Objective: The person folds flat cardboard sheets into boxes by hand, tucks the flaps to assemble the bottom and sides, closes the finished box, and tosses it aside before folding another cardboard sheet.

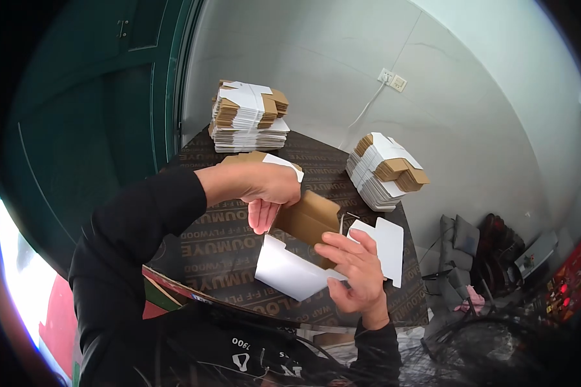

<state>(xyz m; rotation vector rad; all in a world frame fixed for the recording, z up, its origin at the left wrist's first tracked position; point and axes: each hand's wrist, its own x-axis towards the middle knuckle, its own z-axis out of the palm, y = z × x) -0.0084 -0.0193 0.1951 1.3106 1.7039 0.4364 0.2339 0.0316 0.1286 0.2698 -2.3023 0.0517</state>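
Observation:
A partly folded cardboard box point(297, 274), white outside and brown inside, stands open between my two hands above the dark printed tabletop. My left hand point(271, 193) is bent over the box's far left side, its fingers extended downward and apart from the thumb side. At the box's right side is my right hand point(355, 271), palm turned inward, fingers spread near the brown flap. Whether either hand presses on the cardboard is hard to tell. A flat white cardboard piece point(386, 248) lies just right of my right hand. Behind my left wrist, another brown and white cardboard piece point(245, 157) is partly hidden.
A tall tied stack of flat cartons point(248, 122) stands at the table's back left, and another tied stack point(381, 171) at the back right. The dark table point(219, 251) meets a grey wall with a socket point(398, 82). Chairs are at the right.

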